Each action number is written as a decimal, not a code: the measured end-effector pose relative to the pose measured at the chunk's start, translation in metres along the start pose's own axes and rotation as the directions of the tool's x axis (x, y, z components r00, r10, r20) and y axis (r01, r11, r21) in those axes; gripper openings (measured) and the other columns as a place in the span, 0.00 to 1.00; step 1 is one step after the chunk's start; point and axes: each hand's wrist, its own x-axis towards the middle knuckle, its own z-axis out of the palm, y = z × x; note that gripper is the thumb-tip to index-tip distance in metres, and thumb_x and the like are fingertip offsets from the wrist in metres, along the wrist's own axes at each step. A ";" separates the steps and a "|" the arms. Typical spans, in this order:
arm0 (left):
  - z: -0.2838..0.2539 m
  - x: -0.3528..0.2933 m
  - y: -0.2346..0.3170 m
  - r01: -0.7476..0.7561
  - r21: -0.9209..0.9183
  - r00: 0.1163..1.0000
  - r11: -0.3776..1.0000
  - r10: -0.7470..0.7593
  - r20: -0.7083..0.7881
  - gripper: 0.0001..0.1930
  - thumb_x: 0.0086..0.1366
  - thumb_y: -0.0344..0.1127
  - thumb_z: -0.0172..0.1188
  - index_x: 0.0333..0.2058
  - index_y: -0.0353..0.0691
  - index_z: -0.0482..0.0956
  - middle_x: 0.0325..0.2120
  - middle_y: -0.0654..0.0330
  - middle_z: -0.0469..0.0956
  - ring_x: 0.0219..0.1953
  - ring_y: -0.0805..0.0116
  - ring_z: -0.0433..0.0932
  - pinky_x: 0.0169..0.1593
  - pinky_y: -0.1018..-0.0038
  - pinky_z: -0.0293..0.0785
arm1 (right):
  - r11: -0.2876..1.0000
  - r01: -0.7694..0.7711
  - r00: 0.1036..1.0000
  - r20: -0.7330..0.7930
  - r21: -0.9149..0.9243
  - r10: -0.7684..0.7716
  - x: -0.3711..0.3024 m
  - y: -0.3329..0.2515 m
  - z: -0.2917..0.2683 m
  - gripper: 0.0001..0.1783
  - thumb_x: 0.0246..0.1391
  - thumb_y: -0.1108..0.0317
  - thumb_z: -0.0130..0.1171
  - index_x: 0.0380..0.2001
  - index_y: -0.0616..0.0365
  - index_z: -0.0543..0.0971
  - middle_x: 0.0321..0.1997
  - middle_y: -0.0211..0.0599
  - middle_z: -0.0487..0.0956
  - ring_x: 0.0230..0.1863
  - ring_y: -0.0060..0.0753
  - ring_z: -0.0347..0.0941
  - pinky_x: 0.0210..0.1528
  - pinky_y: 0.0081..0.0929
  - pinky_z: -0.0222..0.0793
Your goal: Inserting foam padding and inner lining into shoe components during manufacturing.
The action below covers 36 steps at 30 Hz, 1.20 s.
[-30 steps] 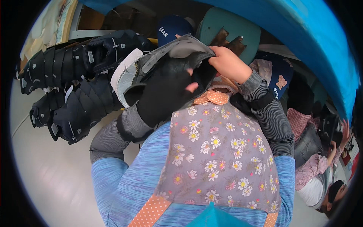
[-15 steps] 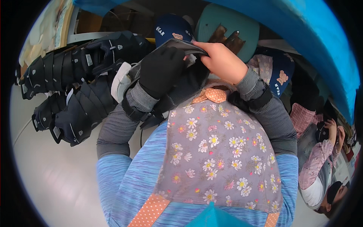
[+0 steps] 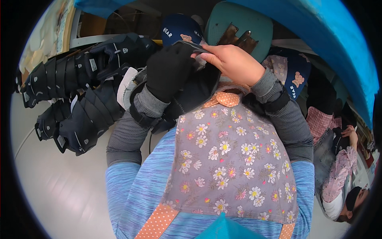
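Observation:
My left hand [image 3: 170, 71], in a black glove, is closed on a black stitched piece that looks like a shoe upper [image 3: 199, 85]. My bare right hand [image 3: 238, 63] pinches the far edge of the same upper between thumb and fingers. The two hands are close together above my lap. A white, fuzzy-edged lining part [image 3: 126, 88] sticks out to the left of my gloved hand. Both hands cover much of the upper, and the glove hides the left fingertips.
Nested stacks of black shoe uppers [image 3: 81, 69] lie on the left. A green rounded panel [image 3: 262, 30] with rusty metal prongs [image 3: 234, 38] stands ahead. Navy cloth with bear motifs [image 3: 296, 79] shows on both sides. Blue material [image 3: 338, 36] arches overhead; a co-worker [image 3: 338, 175] sits at right.
My right hand has shifted slightly right and its fingers have closed down along the upper's edge. That edge sits flatter. At right, the co-worker's arms have moved.

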 end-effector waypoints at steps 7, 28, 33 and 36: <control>-0.012 -0.003 0.013 0.194 -0.068 0.974 0.979 -0.184 0.133 0.09 0.63 0.37 0.59 0.40 0.44 0.80 0.33 0.60 0.80 0.35 0.59 0.81 0.36 0.69 0.77 | 0.997 0.024 0.995 -0.099 -0.080 -0.032 0.000 0.008 0.007 0.21 0.65 0.59 0.50 0.54 0.61 0.75 0.39 0.54 0.80 0.40 0.54 0.77 0.43 0.39 0.73; -0.007 -0.002 0.006 0.038 0.060 0.999 0.997 -0.037 -0.014 0.07 0.59 0.36 0.65 0.35 0.41 0.80 0.27 0.57 0.80 0.27 0.58 0.79 0.29 0.68 0.74 | 0.992 0.038 0.997 -0.059 -0.121 -0.045 0.037 -0.009 0.012 0.23 0.53 0.72 0.59 0.54 0.57 0.70 0.35 0.48 0.81 0.37 0.55 0.78 0.40 0.39 0.75; -0.017 -0.015 0.020 0.207 -0.034 0.978 0.978 -0.208 -0.032 0.08 0.61 0.37 0.64 0.34 0.39 0.79 0.26 0.54 0.80 0.27 0.56 0.79 0.29 0.67 0.73 | 0.992 0.115 0.991 -0.070 -0.045 -0.118 0.033 0.005 0.016 0.23 0.56 0.70 0.59 0.56 0.53 0.72 0.38 0.49 0.81 0.38 0.53 0.78 0.41 0.38 0.75; -0.018 -0.013 0.019 0.193 -0.015 0.981 0.981 -0.193 0.011 0.08 0.61 0.37 0.63 0.32 0.39 0.79 0.24 0.54 0.79 0.25 0.55 0.79 0.27 0.66 0.72 | 0.994 0.097 0.993 -0.067 -0.051 -0.100 0.032 0.008 0.017 0.19 0.56 0.68 0.59 0.53 0.51 0.77 0.38 0.46 0.82 0.38 0.50 0.79 0.43 0.37 0.75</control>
